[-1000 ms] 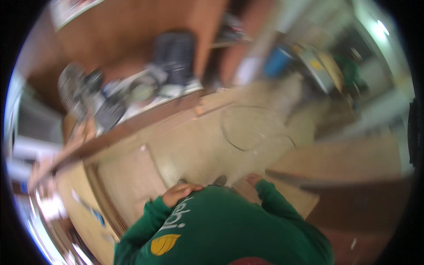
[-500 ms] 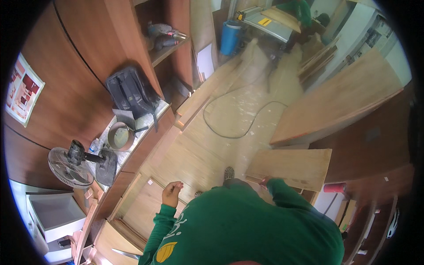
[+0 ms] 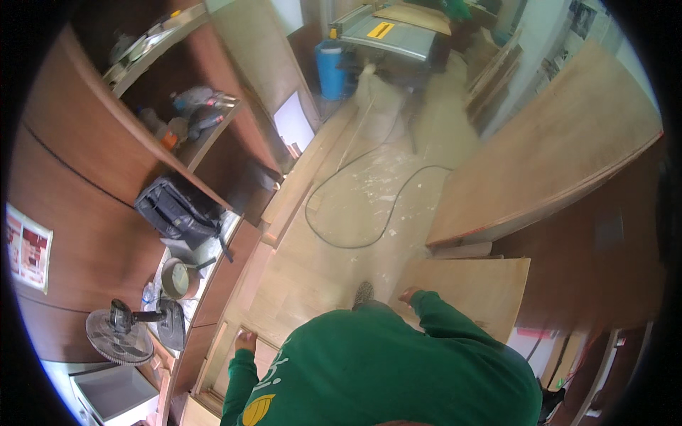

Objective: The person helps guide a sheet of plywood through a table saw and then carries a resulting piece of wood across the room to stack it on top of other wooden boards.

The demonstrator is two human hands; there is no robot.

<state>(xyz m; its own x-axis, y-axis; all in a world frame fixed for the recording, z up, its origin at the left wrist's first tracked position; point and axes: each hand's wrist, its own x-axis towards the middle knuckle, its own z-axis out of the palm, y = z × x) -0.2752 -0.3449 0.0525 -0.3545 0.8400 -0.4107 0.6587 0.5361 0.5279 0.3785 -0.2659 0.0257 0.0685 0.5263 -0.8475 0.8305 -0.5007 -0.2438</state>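
My left hand (image 3: 246, 341) hangs low at my left side, its fingers curled in. Whether anything small is inside them I cannot make out. Below it, pale wooden boards (image 3: 264, 353) with raised edges lie partly behind my green-sleeved arm. My right hand (image 3: 408, 295) shows in front of my body, over the left part of a pale wooden panel (image 3: 472, 287). Its fingers are small and blurred, and I cannot tell whether they touch the panel. A patterned shoe (image 3: 364, 292) stands on the floor just ahead of me.
A dark cable (image 3: 344, 246) loops across the dusty floor. On the right leans a large wooden sheet (image 3: 547, 149). Left, a ledge carries a fan (image 3: 119, 335), a pot (image 3: 179, 278) and a black backpack (image 3: 177, 213). Beyond stand a blue bin (image 3: 331, 71) and a table saw (image 3: 394, 35), a green-sleeved person behind.
My view has shifted, with shelves and ledge items sitting lower in it. My left hand has dropped down and leftward in the picture; my right hand has moved slightly left across the panel.
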